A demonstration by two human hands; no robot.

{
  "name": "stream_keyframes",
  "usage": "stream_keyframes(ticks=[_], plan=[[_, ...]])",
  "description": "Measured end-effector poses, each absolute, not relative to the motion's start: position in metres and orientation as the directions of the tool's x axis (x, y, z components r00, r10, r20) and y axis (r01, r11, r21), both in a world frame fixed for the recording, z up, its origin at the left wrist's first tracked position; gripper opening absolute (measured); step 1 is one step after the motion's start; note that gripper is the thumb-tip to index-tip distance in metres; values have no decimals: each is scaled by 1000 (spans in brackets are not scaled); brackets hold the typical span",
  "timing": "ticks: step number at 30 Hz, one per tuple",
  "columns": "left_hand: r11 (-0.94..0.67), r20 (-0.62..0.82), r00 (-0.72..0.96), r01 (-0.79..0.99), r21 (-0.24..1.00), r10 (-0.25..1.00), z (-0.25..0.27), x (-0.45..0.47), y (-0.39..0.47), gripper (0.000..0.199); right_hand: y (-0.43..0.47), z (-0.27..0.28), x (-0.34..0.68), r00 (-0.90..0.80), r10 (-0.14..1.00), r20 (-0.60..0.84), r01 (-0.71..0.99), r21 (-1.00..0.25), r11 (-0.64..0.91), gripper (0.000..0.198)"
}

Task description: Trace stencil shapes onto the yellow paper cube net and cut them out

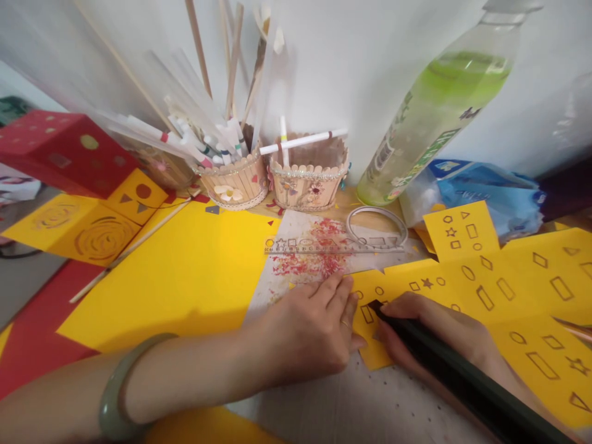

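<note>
A yellow paper cutout [462, 320] with tabs and fold lines lies at the right, covered with drawn outlines of rectangles, circles, stars and diamonds. My left hand [314, 320] rests flat on its left end, fingers stretched forward, a green bangle [123, 388] around that wrist. Gripped in my right hand [439, 327] is a thick black marker [444, 364]. Its tip touches the paper beside a small rectangle outline, just right of my left fingers. A clear ruler [333, 245] with cut-out shapes lies beyond my left hand.
At the back stand two stick-walled pots [234, 185] of pens, a green drink bottle [430, 117] and a blue packet [490, 191]. A tape ring [377, 225] sits near the ruler. Leftward are a red box [60, 151], decorated yellow paper [92, 225], a stick [134, 246] and yellow sheets [185, 271].
</note>
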State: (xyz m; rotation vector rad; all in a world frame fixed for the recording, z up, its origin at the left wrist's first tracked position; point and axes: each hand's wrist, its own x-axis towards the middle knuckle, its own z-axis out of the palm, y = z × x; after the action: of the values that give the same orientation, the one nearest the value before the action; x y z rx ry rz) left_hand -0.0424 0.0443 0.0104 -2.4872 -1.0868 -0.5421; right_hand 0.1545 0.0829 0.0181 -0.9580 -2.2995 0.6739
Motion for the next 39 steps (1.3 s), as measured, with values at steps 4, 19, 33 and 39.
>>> stream_keyframes(ticks=[4,19,33,39], plan=[[-635,469,637,749,-188,612,11,-42,44,40,82,17,156,-614,736,286,471,-616,631,11],[-627,454,638,753,-200,621,14,-42,43,38,81,18,157,-632,704,324,466,-567,679,14],[-640,454,631,752,-159,629,12,-43,42,38,82,22,159,-674,670,313,427,-575,698,15],[-640,451,634,750,-164,628,13,-43,42,38,85,23,161,-714,632,302,411,-550,727,16]])
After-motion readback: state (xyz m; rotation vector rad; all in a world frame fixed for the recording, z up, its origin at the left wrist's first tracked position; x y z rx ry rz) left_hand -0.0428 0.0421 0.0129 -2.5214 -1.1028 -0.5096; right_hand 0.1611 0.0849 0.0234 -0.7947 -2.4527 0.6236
